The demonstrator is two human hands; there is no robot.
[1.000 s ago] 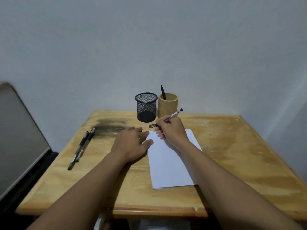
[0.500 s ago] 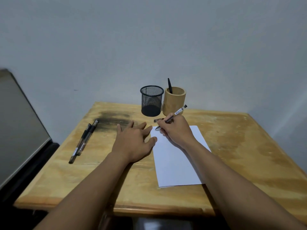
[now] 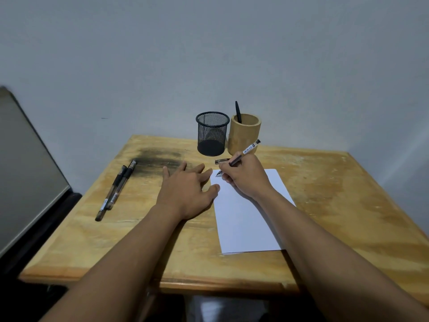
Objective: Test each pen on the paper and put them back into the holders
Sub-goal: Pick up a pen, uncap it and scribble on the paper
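My right hand (image 3: 246,176) grips an uncapped pen (image 3: 248,150) with its tip touching the top left corner of the white paper (image 3: 246,219). Just beyond my fingers the pen's cap (image 3: 221,161) lies on the table. My left hand (image 3: 188,189) rests flat with fingers spread, its thumb and fingertips at the paper's left edge. Two capped pens (image 3: 116,189) lie side by side on the left of the table. At the back stand a black mesh holder (image 3: 212,135), which looks empty, and a bamboo holder (image 3: 243,133) with one black pen (image 3: 238,112) in it.
The wooden table (image 3: 336,205) has a dark smudge (image 3: 157,158) at the back left and stands against a plain wall. A grey panel (image 3: 23,170) leans at the far left, beside the table's left edge.
The pen tip has come down from above the paper's top edge onto its corner. My left hand has flattened and spread beside the sheet. The camera has shifted slightly.
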